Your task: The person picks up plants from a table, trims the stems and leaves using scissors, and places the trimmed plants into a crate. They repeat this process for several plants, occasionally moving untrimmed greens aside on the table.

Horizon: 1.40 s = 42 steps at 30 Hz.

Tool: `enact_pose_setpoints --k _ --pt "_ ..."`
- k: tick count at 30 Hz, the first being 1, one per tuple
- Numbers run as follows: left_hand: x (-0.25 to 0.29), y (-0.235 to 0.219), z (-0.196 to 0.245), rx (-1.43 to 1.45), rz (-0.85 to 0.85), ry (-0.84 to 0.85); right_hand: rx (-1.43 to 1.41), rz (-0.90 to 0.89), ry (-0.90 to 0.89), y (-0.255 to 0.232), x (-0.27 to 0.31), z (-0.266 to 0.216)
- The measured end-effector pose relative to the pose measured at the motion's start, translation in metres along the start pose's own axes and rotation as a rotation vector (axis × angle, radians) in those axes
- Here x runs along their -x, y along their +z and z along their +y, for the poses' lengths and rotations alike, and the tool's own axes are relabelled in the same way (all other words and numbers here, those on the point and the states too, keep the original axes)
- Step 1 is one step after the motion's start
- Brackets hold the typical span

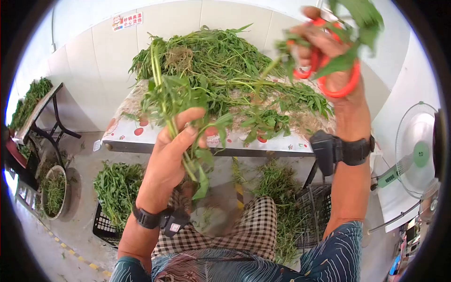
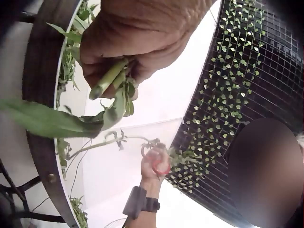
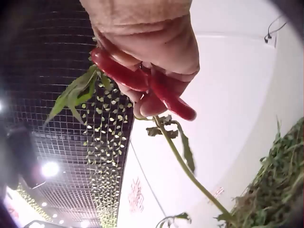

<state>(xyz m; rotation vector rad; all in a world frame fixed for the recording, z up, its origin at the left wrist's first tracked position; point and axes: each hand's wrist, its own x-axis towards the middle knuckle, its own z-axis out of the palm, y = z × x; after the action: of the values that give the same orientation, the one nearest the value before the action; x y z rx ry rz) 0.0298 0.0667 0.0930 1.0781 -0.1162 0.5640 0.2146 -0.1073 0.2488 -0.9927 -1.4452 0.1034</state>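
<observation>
My left hand (image 1: 164, 157) grips a small bunch of leafy green stems (image 1: 156, 66) over the front of the table. Their cut ends (image 2: 97, 90) poke out of the fist in the left wrist view. Raised at the upper right, my right hand (image 1: 324, 42) holds red-handled scissors (image 1: 350, 88), its fingers in the loops. The same hand pinches a leafy stem (image 3: 190, 175) that runs down toward the heap. Blur and leaves mostly hide the scissor blades. A large heap of cut greens (image 1: 221, 56) covers the back of the table.
A patterned cloth covers the table (image 1: 155, 137). Below stand a black crate (image 1: 101, 225) of greens at left and another crate (image 1: 314, 211) at right beside loose greens (image 1: 277, 183). A fan (image 1: 418, 152) stands right; a basin (image 1: 66, 197) and side table (image 1: 35, 113) are left.
</observation>
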Motion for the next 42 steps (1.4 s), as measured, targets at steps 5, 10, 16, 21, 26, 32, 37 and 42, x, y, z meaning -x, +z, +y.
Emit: enact_pose_setpoints --k 5,10,16,21,26,32,37,42 --pt "-0.009 0.022 -0.008 -0.001 0.036 0.131 0.048 -0.176 0.130 0.080 0.003 0.008" --pt "-0.006 0.009 -0.009 -0.092 0.058 0.150 -0.006 -0.145 0.233 0.110 0.007 0.021" --pt "0.011 -0.049 0.009 0.070 0.377 0.018 -0.062 -0.018 0.334 0.045 0.057 0.024" --pt "0.028 -0.087 0.010 0.058 0.439 -0.051 -0.419 0.079 0.446 0.053 0.156 0.040" --pt "0.036 -0.084 0.005 -0.008 0.459 -0.069 -0.627 0.066 0.883 0.090 0.222 0.036" --pt "0.038 -0.079 -0.001 0.078 0.352 -0.112 -0.599 -0.042 0.996 0.115 0.247 0.057" --pt "0.039 -0.068 -0.009 -0.036 0.382 -0.158 -0.570 -0.172 1.085 0.126 0.254 0.065" --pt "0.041 -0.067 -0.012 -0.031 0.347 -0.193 -0.325 -0.249 0.918 0.143 0.253 0.079"
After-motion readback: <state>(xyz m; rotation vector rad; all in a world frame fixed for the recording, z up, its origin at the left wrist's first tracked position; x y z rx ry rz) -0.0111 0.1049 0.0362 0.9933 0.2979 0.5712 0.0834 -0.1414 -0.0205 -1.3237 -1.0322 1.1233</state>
